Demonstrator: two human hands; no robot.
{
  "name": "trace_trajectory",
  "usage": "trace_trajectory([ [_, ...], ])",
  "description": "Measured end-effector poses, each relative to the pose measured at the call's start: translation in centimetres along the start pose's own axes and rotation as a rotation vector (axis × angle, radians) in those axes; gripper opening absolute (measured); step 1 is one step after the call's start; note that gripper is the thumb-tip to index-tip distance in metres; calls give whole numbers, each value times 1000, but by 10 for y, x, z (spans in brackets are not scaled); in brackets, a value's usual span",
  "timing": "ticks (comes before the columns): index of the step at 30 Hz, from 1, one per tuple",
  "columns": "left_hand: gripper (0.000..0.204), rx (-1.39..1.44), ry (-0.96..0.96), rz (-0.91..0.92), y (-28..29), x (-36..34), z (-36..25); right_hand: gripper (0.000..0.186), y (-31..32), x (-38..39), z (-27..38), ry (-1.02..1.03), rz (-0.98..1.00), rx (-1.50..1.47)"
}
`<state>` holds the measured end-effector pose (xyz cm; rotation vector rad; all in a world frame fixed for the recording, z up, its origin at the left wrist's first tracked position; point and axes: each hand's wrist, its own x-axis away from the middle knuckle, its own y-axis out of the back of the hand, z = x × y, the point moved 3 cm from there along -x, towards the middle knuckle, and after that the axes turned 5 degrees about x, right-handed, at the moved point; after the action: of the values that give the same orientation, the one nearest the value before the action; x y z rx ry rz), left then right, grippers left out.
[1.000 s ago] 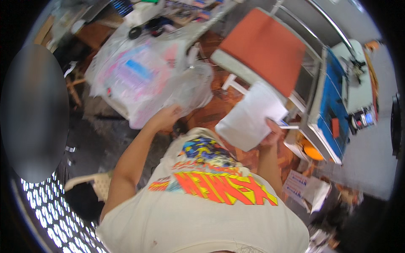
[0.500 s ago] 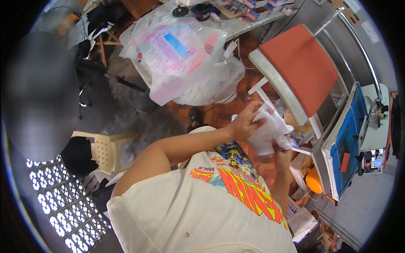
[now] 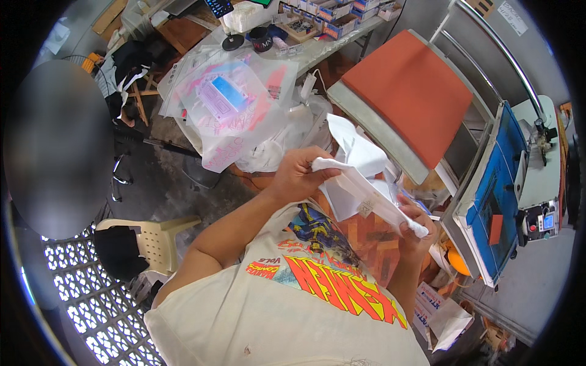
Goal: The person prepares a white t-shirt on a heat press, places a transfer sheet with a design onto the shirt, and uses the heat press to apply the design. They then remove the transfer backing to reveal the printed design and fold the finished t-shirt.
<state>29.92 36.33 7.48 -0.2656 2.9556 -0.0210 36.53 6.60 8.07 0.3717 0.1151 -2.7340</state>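
Both of your hands now grip the white garment [image 3: 360, 177], which half a second ago sat bunched at your chest and a second ago was a flat sheet. Your left hand [image 3: 299, 174] pinches its upper corner; your right hand [image 3: 415, 229] clasps the lower end. It stretches crumpled between them, above the orange press pad [image 3: 415, 91].

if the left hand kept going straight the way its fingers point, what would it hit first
Probably the orange pad of the press, past the white cloth that the left hand already holds; depth is hard to judge here.
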Motion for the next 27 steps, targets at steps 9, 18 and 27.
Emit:
trace_trajectory([
  [9, 13, 295, 240, -10, 20, -98, 28, 21, -1, -65, -23, -507, -468, 255],
  [18, 29, 99, 318, 308, 25, -235, 56, 17, -5, -132, -33, -598, -643, 235],
  [27, 19, -949, -47, 1103, 93, -285, 67, 17, 19, -112, -23, -480, 60, 1088],
])
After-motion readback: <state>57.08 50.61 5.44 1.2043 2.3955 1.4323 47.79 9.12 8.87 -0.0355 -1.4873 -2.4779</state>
